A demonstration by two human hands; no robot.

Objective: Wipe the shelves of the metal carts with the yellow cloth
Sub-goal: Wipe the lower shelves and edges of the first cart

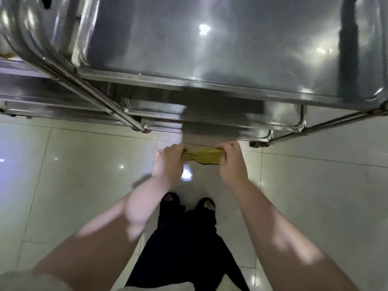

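Currently: cloth, twisted, gripped between left hand and right hand; cart just beyond both. Risk: poor contact from wadding, streaks on shelves.

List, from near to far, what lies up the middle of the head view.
Trousers → feet → yellow cloth, held between left hand and right hand → lower shelf edge → top shelf.

Yellow cloth: twisted into short rope, stretched level, centre of frame.
Metal cart: shiny steel, top shelf filling upper frame.
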